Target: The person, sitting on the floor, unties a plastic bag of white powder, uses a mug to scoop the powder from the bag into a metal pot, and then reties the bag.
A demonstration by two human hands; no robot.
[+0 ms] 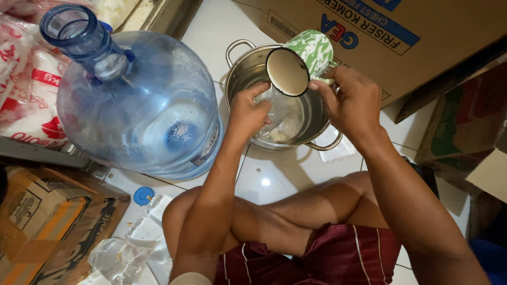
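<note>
My right hand [351,103] grips a green-and-white speckled enamel mug [303,59], tipped on its side with its mouth facing me over a steel two-handled pot [311,113]. My left hand [247,113] reaches into the pot at its left rim and pinches a clear plastic bag [282,113] that lies inside. The pot stands on the white tiled floor [274,177] in front of my crossed legs.
A large blue water jug [142,105] stands left of the pot, with its blue cap [142,196] on the floor. Cardboard boxes [422,37] sit behind and right; another box [47,221] and clear plastic bags [121,253] lie at lower left. Packaged white sacks [26,89] are far left.
</note>
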